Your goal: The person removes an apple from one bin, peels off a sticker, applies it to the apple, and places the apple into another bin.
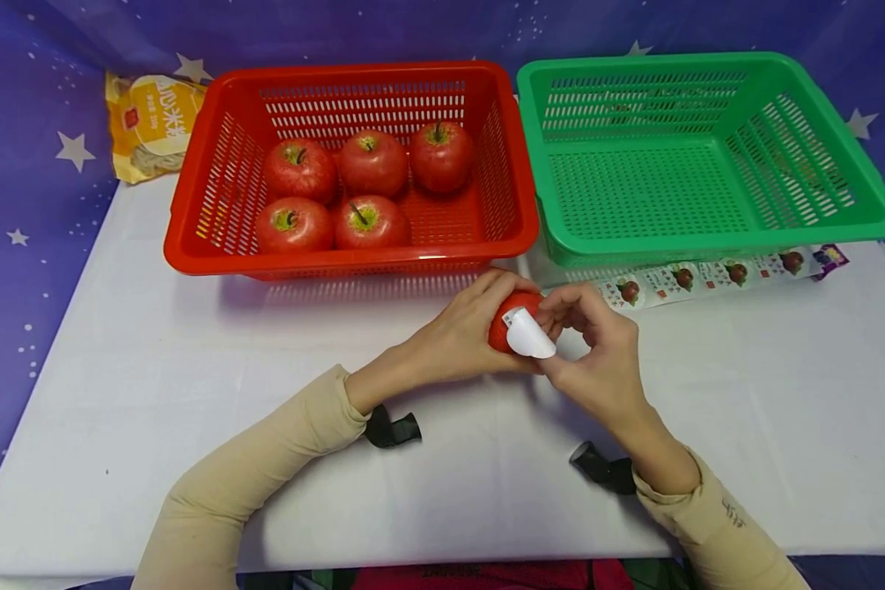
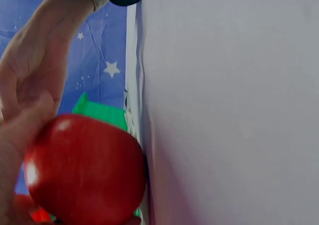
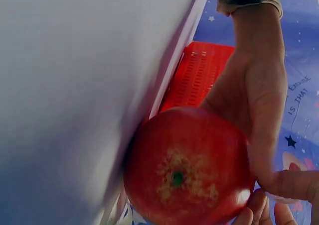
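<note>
My left hand (image 1: pixel 460 332) grips a red apple (image 1: pixel 497 334) above the white table, in front of the baskets. A white sticker (image 1: pixel 529 336) lies against the apple's near side, its lower part curled away and a small printed code at its upper left. With its thumb at the sticker's loose lower edge, my right hand (image 1: pixel 597 356) holds that edge; its bent fingers reach the apple's right side. The left wrist view shows the apple's smooth side (image 2: pixel 87 170) close up. Its dimpled end (image 3: pixel 189 172) faces the right wrist camera, and the sticker is hidden there.
A red basket (image 1: pixel 350 264) with several apples (image 1: pixel 372 221) stands at the back left. Beside it is a green basket (image 1: pixel 715 243). A strip of apple-printed stickers (image 1: pixel 682 280) lies under its front edge. A yellow food bag (image 1: pixel 151 123) sits far left.
</note>
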The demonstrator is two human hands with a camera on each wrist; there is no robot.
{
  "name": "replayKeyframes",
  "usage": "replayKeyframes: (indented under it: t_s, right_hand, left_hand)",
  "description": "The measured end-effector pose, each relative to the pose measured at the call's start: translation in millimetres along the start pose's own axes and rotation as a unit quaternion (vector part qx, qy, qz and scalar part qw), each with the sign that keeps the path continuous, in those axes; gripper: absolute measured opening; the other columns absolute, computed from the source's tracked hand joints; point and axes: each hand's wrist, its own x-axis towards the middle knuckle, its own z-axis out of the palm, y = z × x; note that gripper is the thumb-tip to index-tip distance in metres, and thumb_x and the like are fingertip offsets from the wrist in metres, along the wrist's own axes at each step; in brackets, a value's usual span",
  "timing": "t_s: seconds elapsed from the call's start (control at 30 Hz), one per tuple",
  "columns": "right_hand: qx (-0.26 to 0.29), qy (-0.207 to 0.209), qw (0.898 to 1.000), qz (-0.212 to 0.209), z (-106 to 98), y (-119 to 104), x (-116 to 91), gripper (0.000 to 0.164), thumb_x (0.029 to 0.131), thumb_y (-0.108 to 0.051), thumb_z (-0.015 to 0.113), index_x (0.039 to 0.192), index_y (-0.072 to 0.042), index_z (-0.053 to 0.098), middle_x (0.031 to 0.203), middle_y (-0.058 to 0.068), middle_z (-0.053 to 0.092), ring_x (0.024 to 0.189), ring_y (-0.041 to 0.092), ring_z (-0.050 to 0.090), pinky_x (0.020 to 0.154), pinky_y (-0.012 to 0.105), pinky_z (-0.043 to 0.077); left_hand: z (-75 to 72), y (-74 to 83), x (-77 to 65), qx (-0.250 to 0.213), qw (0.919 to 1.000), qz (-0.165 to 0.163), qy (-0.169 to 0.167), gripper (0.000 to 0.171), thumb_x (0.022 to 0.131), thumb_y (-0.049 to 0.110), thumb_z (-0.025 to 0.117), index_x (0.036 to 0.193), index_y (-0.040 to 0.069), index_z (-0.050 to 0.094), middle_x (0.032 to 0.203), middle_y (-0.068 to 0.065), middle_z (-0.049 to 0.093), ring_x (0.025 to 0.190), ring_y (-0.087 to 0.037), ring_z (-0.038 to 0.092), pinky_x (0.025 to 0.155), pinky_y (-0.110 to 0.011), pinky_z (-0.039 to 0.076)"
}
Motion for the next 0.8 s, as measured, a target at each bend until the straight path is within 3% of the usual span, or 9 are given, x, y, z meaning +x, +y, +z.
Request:
replayKeyframes:
  t_s: [0.1, 0.23, 0.43, 0.67, 0.8]
  right_hand:
    - [-0.023, -0.013, 1.0, -0.002, -2, 1, 0, 0.036, 0.059, 0.02, 0.067, 0.092, 0.012, 0.055, 0.079, 0.006, 0.061, 0.07, 0.005, 0.056, 0.064, 0.015, 0.048]
    - [-0.016, -0.027, 0.999, 0.034, -4, 3, 1, 0.043, 0.057, 0.024, 0.069, 0.097, 0.012, 0.057, 0.083, 0.005, 0.059, 0.072, 0.007, 0.053, 0.063, 0.016, 0.047]
    - [0.01, -0.024, 0.996, 0.083, -5, 7, 1, 0.03, 0.07, 0.02, 0.07, 0.097, 0.007, 0.066, 0.087, -0.003, 0.058, 0.073, 0.009, 0.052, 0.06, 0.015, 0.047]
    - [0.019, -0.01, 0.997, 0.08, -3, 9, 1, 0.014, 0.075, 0.016, 0.069, 0.076, 0.004, 0.062, 0.085, -0.004, 0.055, 0.071, 0.01, 0.046, 0.059, 0.017, 0.04]
    - [0.023, -0.05, 0.991, 0.122, -3, 14, 2, 0.014, 0.081, 0.012, 0.066, 0.085, 0.006, 0.054, 0.097, 0.001, 0.053, 0.09, 0.014, 0.05, 0.07, 0.018, 0.042]
  left_hand:
    - [-4.5, -3.1, 0.6, -0.008, 0.9994, 0.002, -0.034, 0.072, 0.069, 0.04, 0.085, 0.129, 0.02, 0.05, 0.13, 0.003, 0.051, 0.119, -0.01, 0.047, 0.1, -0.03, 0.041]
    - [-10.7, -9.4, 2.1, -0.02, 0.9963, 0.024, -0.08, 0.068, 0.076, 0.041, 0.08, 0.134, 0.022, 0.048, 0.134, 0.006, 0.048, 0.122, -0.008, 0.044, 0.104, -0.033, 0.038]
    - [-13.7, -18.1, 4.0, -0.051, 0.9925, 0.061, -0.093, 0.049, 0.091, 0.028, 0.066, 0.136, 0.013, 0.051, 0.136, 0.0, 0.052, 0.125, -0.01, 0.048, 0.107, -0.031, 0.037]
    - [-17.9, -18.3, 3.6, -0.068, 0.9868, -0.019, -0.146, 0.062, 0.092, 0.032, 0.063, 0.146, 0.013, 0.039, 0.134, -0.004, 0.053, 0.119, -0.015, 0.05, 0.1, -0.031, 0.042]
    - [-20.3, -21.0, 3.9, -0.091, 0.9818, -0.028, -0.165, 0.061, 0.092, 0.032, 0.063, 0.146, 0.016, 0.039, 0.129, 0.0, 0.055, 0.117, -0.012, 0.05, 0.101, -0.029, 0.042]
